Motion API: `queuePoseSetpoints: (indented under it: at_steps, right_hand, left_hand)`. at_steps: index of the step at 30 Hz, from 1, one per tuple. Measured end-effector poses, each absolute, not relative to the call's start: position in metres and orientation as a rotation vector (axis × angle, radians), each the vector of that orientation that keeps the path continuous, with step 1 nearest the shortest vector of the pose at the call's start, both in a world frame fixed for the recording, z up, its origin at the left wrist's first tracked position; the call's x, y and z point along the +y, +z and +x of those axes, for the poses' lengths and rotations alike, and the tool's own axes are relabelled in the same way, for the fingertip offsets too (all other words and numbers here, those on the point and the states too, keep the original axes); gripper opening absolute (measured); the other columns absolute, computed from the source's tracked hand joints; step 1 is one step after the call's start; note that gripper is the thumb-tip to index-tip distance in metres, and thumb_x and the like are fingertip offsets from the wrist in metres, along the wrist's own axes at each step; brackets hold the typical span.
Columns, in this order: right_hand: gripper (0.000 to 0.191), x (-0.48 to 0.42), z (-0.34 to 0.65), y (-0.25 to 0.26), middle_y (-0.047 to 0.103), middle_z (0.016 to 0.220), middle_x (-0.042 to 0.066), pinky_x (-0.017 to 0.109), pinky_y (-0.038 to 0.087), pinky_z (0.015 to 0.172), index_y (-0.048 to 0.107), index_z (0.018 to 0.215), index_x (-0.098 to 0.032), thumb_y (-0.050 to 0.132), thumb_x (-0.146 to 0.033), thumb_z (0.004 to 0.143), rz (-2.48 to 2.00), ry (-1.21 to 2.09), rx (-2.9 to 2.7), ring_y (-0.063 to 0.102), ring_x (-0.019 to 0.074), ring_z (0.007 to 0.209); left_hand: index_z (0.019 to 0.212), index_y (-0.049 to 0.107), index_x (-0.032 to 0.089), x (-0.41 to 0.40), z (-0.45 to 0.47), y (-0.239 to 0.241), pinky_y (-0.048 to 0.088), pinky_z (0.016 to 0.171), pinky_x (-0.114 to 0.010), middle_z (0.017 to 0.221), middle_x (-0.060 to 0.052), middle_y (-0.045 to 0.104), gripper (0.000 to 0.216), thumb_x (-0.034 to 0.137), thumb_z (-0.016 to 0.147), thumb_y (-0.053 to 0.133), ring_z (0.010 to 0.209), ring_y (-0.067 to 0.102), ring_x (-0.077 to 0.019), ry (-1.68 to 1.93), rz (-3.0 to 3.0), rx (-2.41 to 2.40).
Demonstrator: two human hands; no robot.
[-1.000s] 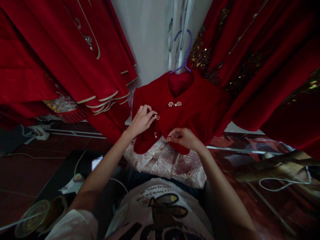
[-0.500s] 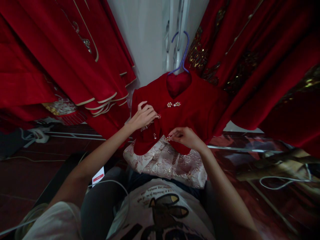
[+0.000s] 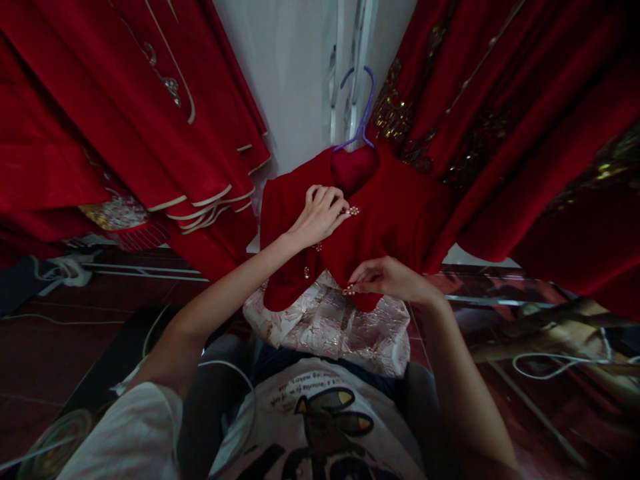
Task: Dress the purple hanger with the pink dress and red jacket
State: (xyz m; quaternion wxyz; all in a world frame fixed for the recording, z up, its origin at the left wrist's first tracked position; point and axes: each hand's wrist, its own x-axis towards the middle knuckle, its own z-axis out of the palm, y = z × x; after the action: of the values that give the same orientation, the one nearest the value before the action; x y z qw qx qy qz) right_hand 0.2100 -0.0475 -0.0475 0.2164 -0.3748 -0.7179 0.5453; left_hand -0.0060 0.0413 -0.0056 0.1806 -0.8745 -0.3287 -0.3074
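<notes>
One red jacket (image 3: 395,220) gapes along its lower front edges; left hand (image 3: 323,215) pinches upper clasp (image 3: 355,211), right hand (image 3: 393,279) pinches lower clasp (image 3: 349,291).

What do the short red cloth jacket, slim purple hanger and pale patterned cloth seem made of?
Red jacket: matte, perhaps woollen fabric; soft, dull folds. Purple hanger: coated wire or plastic perhaps; thin, smooth bends. Pale cloth: probably brocade; wrinkled, metallic glints.
</notes>
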Motion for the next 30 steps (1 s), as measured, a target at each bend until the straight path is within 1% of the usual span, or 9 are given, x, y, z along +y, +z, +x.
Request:
queuePoseSetpoints:
  at_steps: [5, 9, 12, 14, 17, 19, 22, 25, 30]
  right_hand:
    - [0.027, -0.052, 0.223, -0.034, 0.076, 0.096, 0.006, 0.033, 0.057, 0.084, 0.074, 0.1, -0.019, 0.07, -0.035, 0.079, -1.12, 1.52, -1.953, 0.072, 0.0175, 0.088]
    - [0.029, -0.054, 0.213, -0.012, 0.075, 0.101, 0.007, 0.04, 0.053, 0.096, 0.075, 0.1, -0.02, 0.069, -0.041, 0.081, -1.079, 1.187, -1.789, 0.07, 0.0204, 0.097]
    - [0.033, -0.044, 0.192, 0.01, 0.072, 0.113, 0.008, 0.042, 0.047, 0.106, 0.073, 0.105, -0.021, 0.065, -0.046, 0.084, -0.996, 0.847, -1.564, 0.067, 0.0213, 0.108]
    - [0.045, -0.03, 0.173, 0.021, 0.067, 0.125, 0.009, 0.042, 0.043, 0.109, 0.067, 0.118, -0.02, 0.061, -0.051, 0.086, -0.944, 0.741, -1.515, 0.062, 0.0225, 0.118]
    - [0.07, -0.008, 0.146, 0.026, 0.049, 0.146, 0.013, 0.045, 0.038, 0.113, 0.047, 0.142, -0.019, 0.053, -0.062, 0.087, -0.976, 0.692, -1.558, 0.047, 0.0264, 0.135]
    - [0.086, -0.001, 0.136, 0.023, 0.04, 0.151, 0.019, 0.051, 0.033, 0.114, 0.035, 0.15, -0.013, 0.05, -0.068, 0.085, -1.142, 0.61, -1.577, 0.035, 0.0324, 0.142]
    - [0.103, -0.004, 0.139, 0.019, 0.031, 0.15, 0.034, 0.062, 0.028, 0.111, 0.025, 0.149, 0.003, 0.051, -0.071, 0.082, -1.496, 0.356, -1.567, 0.025, 0.0454, 0.143]
    - [0.099, -0.01, 0.159, 0.02, 0.033, 0.143, 0.039, 0.067, 0.03, 0.103, 0.024, 0.146, 0.006, 0.046, -0.069, 0.085, -1.729, 0.093, -1.544, 0.03, 0.0509, 0.137]
    - [0.081, 0.007, 0.194, 0.03, 0.045, 0.131, 0.035, 0.065, 0.03, 0.101, 0.04, 0.135, 0.003, 0.043, -0.064, 0.089, -1.912, -0.17, -1.546, 0.039, 0.048, 0.128]
  left_hand:
    - [0.101, 0.062, 0.018, 0.043, -0.007, -0.001, 0.015, 0.119, -0.058, 0.097, -0.004, 0.066, 0.025, 0.028, 0.099, 0.039, 0.103, 0.056, -0.0196, -0.85, -2.518, -0.775]
    - [0.101, 0.065, 0.024, 0.047, -0.012, -0.004, 0.009, 0.12, -0.061, 0.088, 0.001, 0.068, 0.025, 0.022, 0.099, 0.04, 0.097, 0.06, -0.0159, -0.873, -2.469, -0.687]
    - [0.101, 0.064, 0.024, 0.049, -0.012, -0.003, 0.015, 0.118, -0.058, 0.085, 0.001, 0.069, 0.027, 0.025, 0.101, 0.037, 0.092, 0.062, -0.0152, -0.867, -2.415, -0.687]
    - [0.102, 0.063, 0.02, 0.048, -0.01, 0.0, 0.025, 0.115, -0.053, 0.083, -0.001, 0.069, 0.032, 0.032, 0.102, 0.033, 0.086, 0.064, -0.0157, -0.816, -2.42, -0.7]
    - [0.104, 0.063, 0.012, 0.044, -0.009, 0.009, 0.041, 0.096, -0.044, 0.084, -0.007, 0.07, 0.043, 0.037, 0.102, 0.028, 0.076, 0.066, -0.0182, -0.652, -2.453, -0.766]
    - [0.103, 0.064, 0.008, 0.04, -0.012, 0.015, 0.043, 0.086, -0.042, 0.083, -0.011, 0.071, 0.045, 0.034, 0.101, 0.027, 0.07, 0.066, -0.0203, -0.519, -2.418, -0.877]
    - [0.092, 0.067, 0.005, 0.037, -0.022, 0.025, 0.039, 0.086, -0.044, 0.077, -0.014, 0.07, 0.039, 0.024, 0.095, 0.034, 0.067, 0.065, -0.0226, -0.354, -2.32, -1.057]
    - [0.078, 0.069, 0.007, 0.041, -0.039, 0.038, 0.036, 0.089, -0.044, 0.07, -0.013, 0.068, 0.034, 0.017, 0.088, 0.039, 0.068, 0.064, -0.0231, -0.208, -2.262, -1.2]
    - [0.07, 0.067, 0.014, 0.059, -0.063, 0.058, 0.032, 0.096, -0.046, 0.062, -0.006, 0.062, 0.036, 0.015, 0.088, 0.036, 0.074, 0.062, -0.0216, -0.146, -2.118, -1.423]
